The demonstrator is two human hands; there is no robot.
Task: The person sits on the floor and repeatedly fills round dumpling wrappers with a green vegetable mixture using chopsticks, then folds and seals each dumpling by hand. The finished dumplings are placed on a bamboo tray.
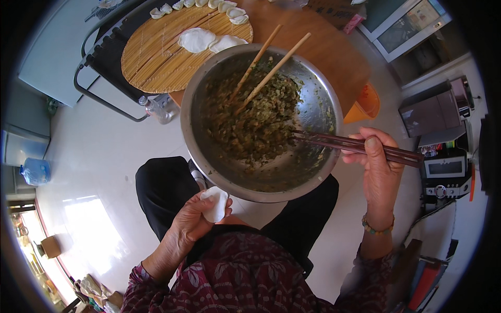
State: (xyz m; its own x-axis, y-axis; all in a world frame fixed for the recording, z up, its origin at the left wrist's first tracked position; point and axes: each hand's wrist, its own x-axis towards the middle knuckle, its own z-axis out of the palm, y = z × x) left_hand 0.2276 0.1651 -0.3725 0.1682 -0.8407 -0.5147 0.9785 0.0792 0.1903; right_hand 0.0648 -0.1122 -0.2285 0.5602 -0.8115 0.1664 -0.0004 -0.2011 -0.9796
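Note:
A round dumpling wrapper (215,205) lies across the fingers of my left hand (201,215), its thumb resting on the edge, just below the rim of a large steel bowl (261,196). Chopped green and brown filling (250,129) covers much of the bowl's inside. My right hand (373,156) grips dark chopsticks (352,144), whose tips touch the filling at its right side. A pair of light wooden chopsticks (274,70) stands slanted in the filling. Behind the bowl, loose wrappers (197,40) and a curved row of folded dumplings (201,3) lie on a round straw mat (156,51).
The mat and bowl are at a brown round table (328,47). A clear glass bottle (156,111) stands on the floor beside a black metal-framed chair (111,58). An orange bin (364,103) is right of the table. My knees are beneath the bowl.

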